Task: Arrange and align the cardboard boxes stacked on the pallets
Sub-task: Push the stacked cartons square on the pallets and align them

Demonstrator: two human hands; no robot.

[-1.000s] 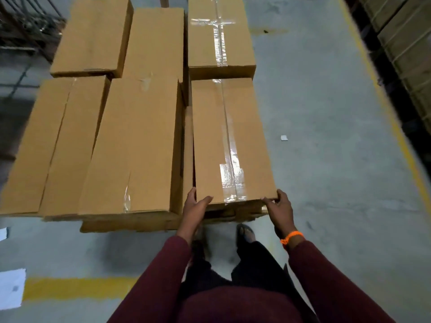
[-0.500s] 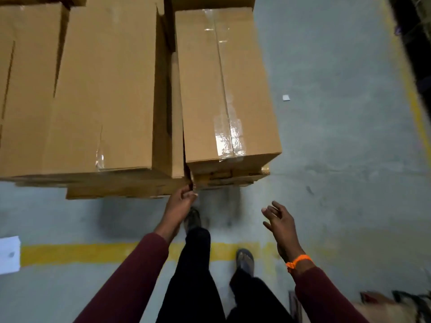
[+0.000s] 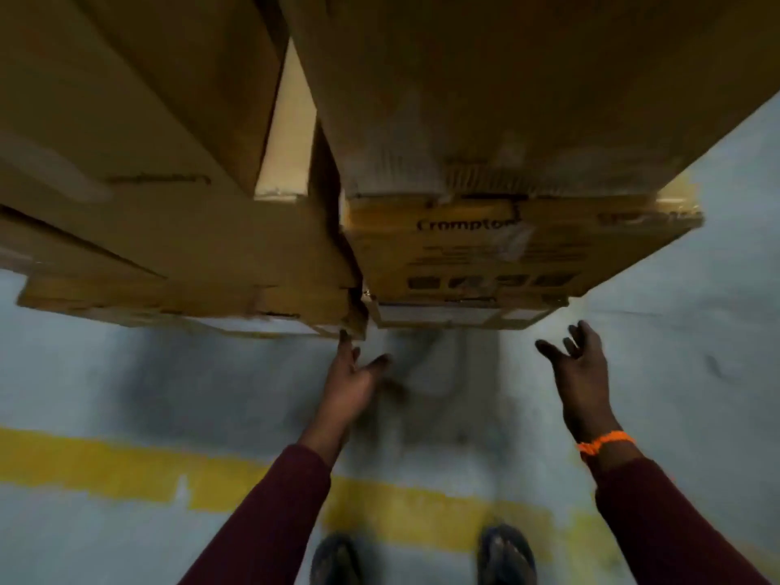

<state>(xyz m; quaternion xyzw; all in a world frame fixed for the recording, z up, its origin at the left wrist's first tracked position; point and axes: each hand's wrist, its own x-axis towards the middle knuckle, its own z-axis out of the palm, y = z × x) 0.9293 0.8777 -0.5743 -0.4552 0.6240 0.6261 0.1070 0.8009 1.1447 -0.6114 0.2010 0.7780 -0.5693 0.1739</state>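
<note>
While both arms reach forward and down in dark red sleeves, I see my left hand [image 3: 352,384] spread open, palm turned toward the right, its fingertips [image 3: 344,334] touching or all but touching the lowest near corner of the left stack of cardboard boxes [image 3: 177,230]; it grips nothing. My right hand [image 3: 580,369] is open too, fingers loosely curled and splayed, palm facing left, hanging in the air just near of the right stack [image 3: 485,133] and apart from it. An orange band [image 3: 604,442] circles that wrist. Plain brown corrugated card makes up the upper boxes, smooth and matte, with a pale glossy patch on the near face of the top right one that looks like tape, though blur hides it. Under it sits a yellower printed box [image 3: 498,251] with dark lettering and a row of small dark marks. A narrow dark gap separates the two stacks. Both stacks fill the far half of the view; their base is hidden. Grey concrete floor [image 3: 126,373] lies below, crossed by a worn yellow line [image 3: 105,470], and two dark sandals [image 3: 504,555] show at the near edge.
</note>
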